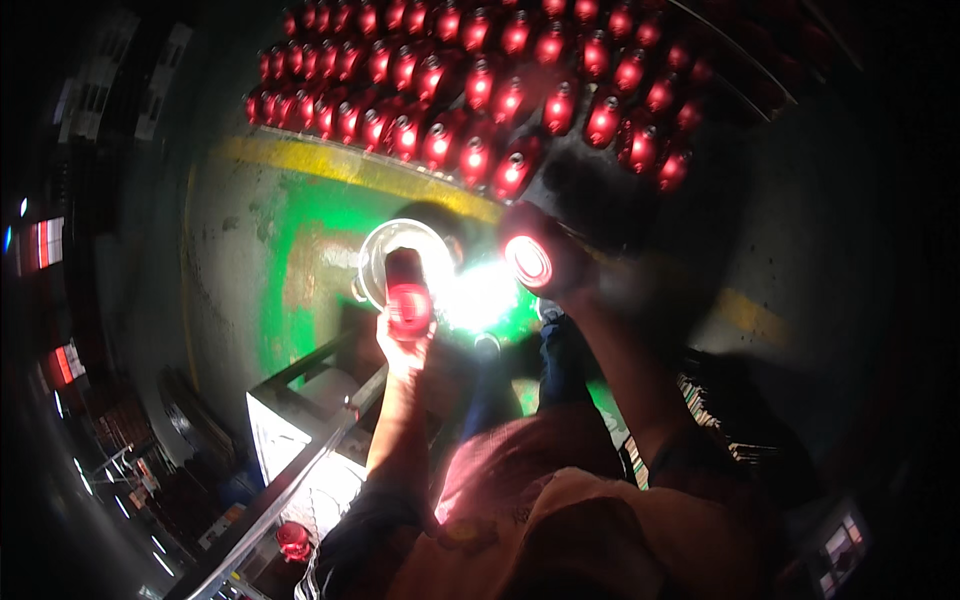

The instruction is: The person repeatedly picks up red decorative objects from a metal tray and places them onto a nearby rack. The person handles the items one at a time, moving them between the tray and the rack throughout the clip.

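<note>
Close under the camera: a reddish shirt [560, 530], two bare forearms reaching up and away from it.

Left hand [405, 335] wrapped tight round a red can [408, 295], held upright just in front of the bright lamp [400, 255]. Right hand [560, 275] closed round a second red can [530, 258], just to the right of the lamp, tipped so its round end faces the camera. Blurry there, so fingers hard to make out.

Probably stiff metal, smooth and a bit slippery, not very heavy, since one hand lifts each. Best held round the middle of the side, fingers all the way about, not by the small top.

Left arm nearly straight, wrist up. Right arm bent at the elbow, reaching further out.

Beyond the lamp, past a yellow line [340, 165] on the green floor [300, 250]: rows and rows of red cans [470, 90] standing close together. Below the lamp, to the left: a grey metal box [290, 430] with a rail, and one more small red can [293, 540] low down beside it.
</note>
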Available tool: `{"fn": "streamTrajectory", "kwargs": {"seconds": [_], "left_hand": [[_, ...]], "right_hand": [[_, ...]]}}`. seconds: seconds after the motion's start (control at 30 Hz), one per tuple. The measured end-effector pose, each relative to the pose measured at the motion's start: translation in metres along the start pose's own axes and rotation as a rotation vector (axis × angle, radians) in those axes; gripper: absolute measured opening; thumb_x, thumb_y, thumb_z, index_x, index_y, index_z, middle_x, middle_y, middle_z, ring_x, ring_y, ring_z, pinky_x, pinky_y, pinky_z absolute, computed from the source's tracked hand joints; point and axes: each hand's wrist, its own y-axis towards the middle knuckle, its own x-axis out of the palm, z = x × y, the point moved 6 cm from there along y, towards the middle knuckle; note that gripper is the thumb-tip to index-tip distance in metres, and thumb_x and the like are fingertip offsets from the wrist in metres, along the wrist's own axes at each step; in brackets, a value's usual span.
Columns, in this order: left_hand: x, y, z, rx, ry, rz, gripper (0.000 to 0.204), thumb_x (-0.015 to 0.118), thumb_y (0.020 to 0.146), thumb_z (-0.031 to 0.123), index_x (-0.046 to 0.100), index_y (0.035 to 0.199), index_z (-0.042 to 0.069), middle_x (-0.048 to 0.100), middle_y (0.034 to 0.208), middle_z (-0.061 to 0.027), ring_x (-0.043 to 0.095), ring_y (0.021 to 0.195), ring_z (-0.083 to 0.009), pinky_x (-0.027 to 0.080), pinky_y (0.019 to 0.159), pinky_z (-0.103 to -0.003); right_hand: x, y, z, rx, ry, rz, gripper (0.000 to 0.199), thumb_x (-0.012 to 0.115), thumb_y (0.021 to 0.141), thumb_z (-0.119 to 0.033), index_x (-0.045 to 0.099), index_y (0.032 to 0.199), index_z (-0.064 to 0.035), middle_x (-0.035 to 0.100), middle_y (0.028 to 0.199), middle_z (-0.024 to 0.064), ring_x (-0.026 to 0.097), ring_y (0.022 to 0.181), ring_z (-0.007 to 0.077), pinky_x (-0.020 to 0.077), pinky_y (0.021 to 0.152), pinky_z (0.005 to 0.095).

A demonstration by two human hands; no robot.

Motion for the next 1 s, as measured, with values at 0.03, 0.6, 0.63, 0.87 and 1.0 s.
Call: {"fn": "streamTrajectory", "kwargs": {"seconds": [0.03, 0.6, 0.63, 0.87, 1.0], "left_hand": [[-0.014, 0.001, 0.011, -0.003, -0.311, 0.012, 0.07, 0.07, 0.084, 0.038, 0.043, 0.143, 0.01, 0.048, 0.139, -0.0205, 0.057, 0.116, -0.0366, 0.055, 0.09, -0.05], [-0.056, -0.05, 0.159, -0.038, -0.816, -0.408, 0.066, 0.072, 0.081, 0.034, 0.048, 0.134, 0.003, 0.05, 0.125, -0.0219, 0.055, 0.099, -0.0288, 0.054, 0.073, -0.033], [-0.055, -0.056, 0.156, -0.023, -0.79, -0.416, 0.069, 0.072, 0.079, 0.037, 0.048, 0.135, 0.004, 0.05, 0.125, -0.0224, 0.056, 0.099, -0.0292, 0.054, 0.071, -0.034], [-0.132, -0.198, 0.097, 0.397, -0.239, -0.058, 0.055, 0.059, 0.092, 0.039, 0.053, 0.134, 0.006, 0.057, 0.128, -0.0175, 0.059, 0.106, -0.0256, 0.054, 0.083, -0.037], [-0.162, -0.366, 0.055, 0.501, 0.088, 0.308, 0.051, 0.058, 0.091, 0.024, 0.052, 0.138, 0.004, 0.056, 0.133, -0.0164, 0.058, 0.112, -0.0228, 0.05, 0.091, -0.034]], "right_hand": [[-0.014, 0.005, 0.026, -0.036, -0.271, 0.081, 0.056, 0.039, 0.102, -0.029, 0.034, 0.149, 0.0031, 0.042, 0.151, 0.0168, 0.043, 0.137, 0.0272, 0.033, 0.116, 0.0404], [-0.034, 0.104, 0.32, 0.122, -0.298, 0.231, 0.056, 0.046, 0.099, -0.041, 0.046, 0.137, 0.0005, 0.055, 0.127, 0.0239, 0.059, 0.109, 0.0352, 0.0537, 0.093, 0.0463], [-0.032, 0.099, 0.32, 0.14, -0.317, 0.231, 0.056, 0.046, 0.099, -0.041, 0.047, 0.137, 0.0004, 0.056, 0.126, 0.0243, 0.06, 0.108, 0.0357, 0.0549, 0.091, 0.0467], [0.013, -0.015, 0.279, 0.409, -0.582, 0.076, 0.07, 0.055, 0.091, -0.042, 0.042, 0.144, 0.0007, 0.052, 0.137, 0.0274, 0.057, 0.119, 0.0441, 0.0559, 0.087, 0.0529], [0.037, -0.116, 0.283, 0.352, -1.142, 0.134, 0.067, 0.054, 0.092, -0.031, 0.034, 0.151, -0.0074, 0.044, 0.15, 0.015, 0.048, 0.134, 0.0357, 0.0407, 0.111, 0.0531]]}}
